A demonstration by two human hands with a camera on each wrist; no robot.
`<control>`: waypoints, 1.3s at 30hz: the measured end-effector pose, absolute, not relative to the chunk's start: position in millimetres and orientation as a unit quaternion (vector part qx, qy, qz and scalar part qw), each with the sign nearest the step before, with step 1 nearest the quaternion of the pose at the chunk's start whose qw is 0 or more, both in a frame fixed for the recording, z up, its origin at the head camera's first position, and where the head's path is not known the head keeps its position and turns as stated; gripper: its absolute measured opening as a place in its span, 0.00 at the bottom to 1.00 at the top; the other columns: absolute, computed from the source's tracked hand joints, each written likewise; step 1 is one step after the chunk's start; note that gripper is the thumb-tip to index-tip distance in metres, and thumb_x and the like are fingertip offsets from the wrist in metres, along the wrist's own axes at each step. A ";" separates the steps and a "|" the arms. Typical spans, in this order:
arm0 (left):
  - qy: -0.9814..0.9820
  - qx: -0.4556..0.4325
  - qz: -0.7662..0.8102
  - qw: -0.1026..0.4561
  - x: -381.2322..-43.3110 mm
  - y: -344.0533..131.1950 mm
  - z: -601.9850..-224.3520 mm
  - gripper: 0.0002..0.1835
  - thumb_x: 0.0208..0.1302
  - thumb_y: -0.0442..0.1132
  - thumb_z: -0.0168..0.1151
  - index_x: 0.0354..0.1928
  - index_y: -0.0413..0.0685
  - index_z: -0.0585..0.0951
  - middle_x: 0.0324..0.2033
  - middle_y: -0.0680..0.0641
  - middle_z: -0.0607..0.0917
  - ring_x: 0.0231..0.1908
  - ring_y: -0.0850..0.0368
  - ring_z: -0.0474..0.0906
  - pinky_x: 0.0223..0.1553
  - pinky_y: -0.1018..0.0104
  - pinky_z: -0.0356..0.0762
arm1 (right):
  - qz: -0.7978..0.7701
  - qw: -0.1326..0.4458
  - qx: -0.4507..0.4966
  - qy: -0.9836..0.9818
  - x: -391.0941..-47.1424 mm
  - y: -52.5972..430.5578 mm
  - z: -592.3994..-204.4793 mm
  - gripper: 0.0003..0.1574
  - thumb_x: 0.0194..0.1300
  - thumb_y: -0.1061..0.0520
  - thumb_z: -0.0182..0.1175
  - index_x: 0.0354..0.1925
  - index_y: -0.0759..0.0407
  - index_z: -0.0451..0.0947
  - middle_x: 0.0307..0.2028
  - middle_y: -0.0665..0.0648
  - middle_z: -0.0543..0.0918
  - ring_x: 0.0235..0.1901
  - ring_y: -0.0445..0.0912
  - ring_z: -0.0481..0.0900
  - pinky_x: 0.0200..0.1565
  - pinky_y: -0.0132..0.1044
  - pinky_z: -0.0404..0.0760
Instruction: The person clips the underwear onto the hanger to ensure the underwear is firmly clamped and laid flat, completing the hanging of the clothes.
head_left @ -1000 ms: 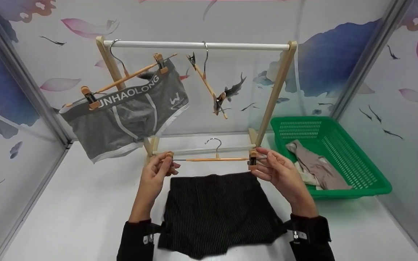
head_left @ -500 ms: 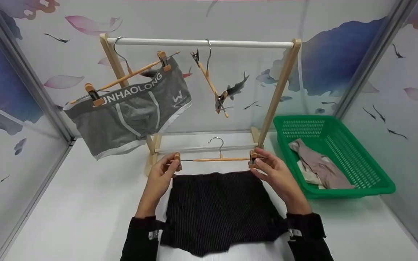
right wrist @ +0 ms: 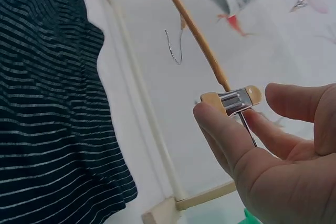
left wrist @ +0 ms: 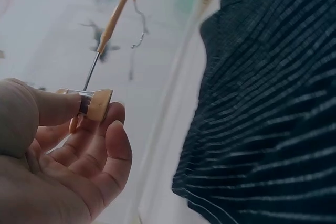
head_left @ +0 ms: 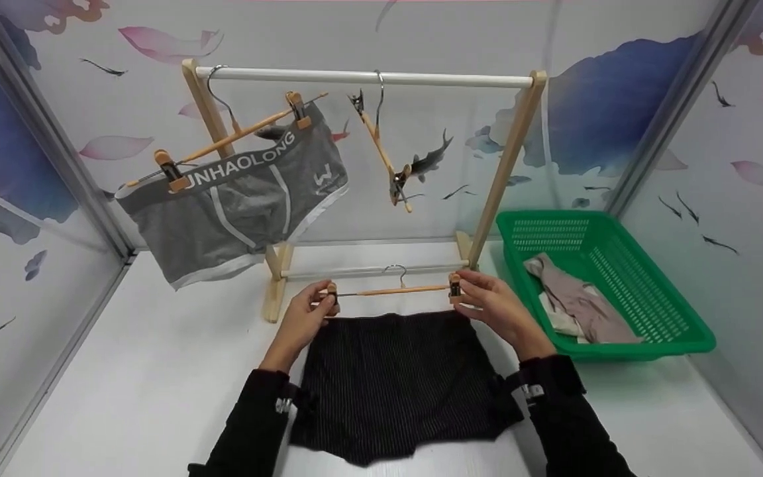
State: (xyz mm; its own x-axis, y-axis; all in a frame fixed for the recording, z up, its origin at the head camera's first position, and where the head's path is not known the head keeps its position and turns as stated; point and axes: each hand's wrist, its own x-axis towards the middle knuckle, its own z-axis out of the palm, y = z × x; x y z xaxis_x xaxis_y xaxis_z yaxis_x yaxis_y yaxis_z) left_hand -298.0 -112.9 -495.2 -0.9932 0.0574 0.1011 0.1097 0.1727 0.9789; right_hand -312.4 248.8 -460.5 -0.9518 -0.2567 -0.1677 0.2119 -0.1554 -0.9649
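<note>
Between my hands is a wooden clip hanger (head_left: 403,290) with a metal hook, level over the far edge of black, white-striped shorts (head_left: 401,384) spread on the table. My left hand (head_left: 299,322) pinches the left clip (left wrist: 98,104) between thumb and fingers. At the other end, my right hand (head_left: 504,313) holds the right clip (right wrist: 236,99) among its curled fingers; its thumb tip stands slightly off the clip in the right wrist view. Neither clip has cloth in it.
A wooden rack with a white top bar (head_left: 448,80) stands behind. Grey boxer briefs (head_left: 249,192) hang on it from a clip hanger, beside a bare clip hanger (head_left: 381,156). To the right, a green basket (head_left: 676,285) holds crumpled pinkish-grey cloth (head_left: 580,301).
Both clips have slid inward along the rod, the left one more, so my hands are nearer each other. The hanger's hook has tipped lower. The shorts lie as before.
</note>
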 end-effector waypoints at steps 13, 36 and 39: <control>-0.784 -0.009 -0.620 -0.022 -321.1 -113.2 -504.9 0.24 0.78 0.33 0.52 0.72 0.35 0.67 0.50 0.35 0.80 0.49 0.43 0.82 0.51 0.47 0.78 | -0.744 0.154 0.051 0.649 -341.7 228.7 -481.2 0.33 0.79 0.59 0.53 0.75 0.65 0.59 0.68 0.65 0.69 0.57 0.53 0.79 0.57 0.41 0.79; -0.804 0.016 -0.593 -0.041 -331.4 -104.0 -508.2 0.18 0.76 0.32 0.53 0.64 0.32 0.75 0.41 0.36 0.84 0.42 0.42 0.83 0.37 0.63 0.78 | -0.678 0.158 0.088 0.712 -357.5 233.2 -502.0 0.30 0.80 0.52 0.53 0.72 0.62 0.65 0.61 0.67 0.77 0.50 0.53 0.84 0.52 0.44 0.82; -0.829 0.015 -0.558 -0.036 -332.9 -102.7 -509.6 0.18 0.77 0.35 0.53 0.62 0.32 0.77 0.40 0.38 0.85 0.39 0.45 0.83 0.34 0.66 0.76 | -0.638 0.154 0.082 0.750 -357.6 234.9 -504.0 0.31 0.79 0.48 0.53 0.72 0.60 0.67 0.58 0.64 0.80 0.45 0.49 0.84 0.44 0.41 0.82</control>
